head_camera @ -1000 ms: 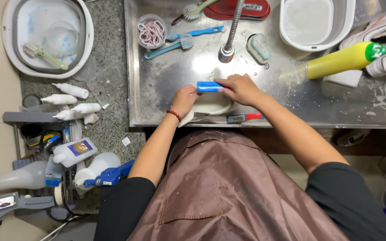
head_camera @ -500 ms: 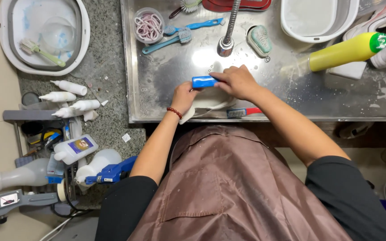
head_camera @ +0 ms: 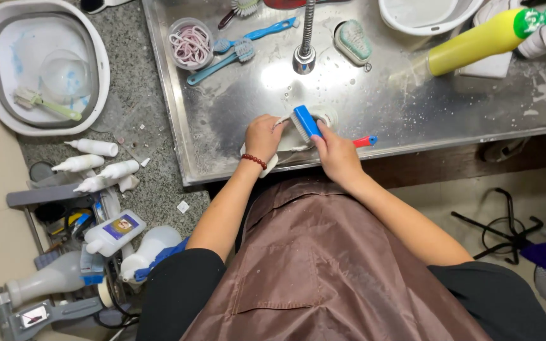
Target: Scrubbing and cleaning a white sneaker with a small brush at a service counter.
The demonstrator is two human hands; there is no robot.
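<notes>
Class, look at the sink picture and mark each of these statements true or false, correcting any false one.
1. The right hand holds a blue-backed scrub brush. True.
2. The left hand lies idle on the granite counter. False: it steadies a white shoe in the steel sink.
3. A yellow bottle with a green cap lies on its side at the sink's right. True.
4. The left wrist is bare. False: it wears a red bead bracelet.
5. The round clear tub holds soap bars. False: it holds coiled pinkish laces or cords.
</notes>
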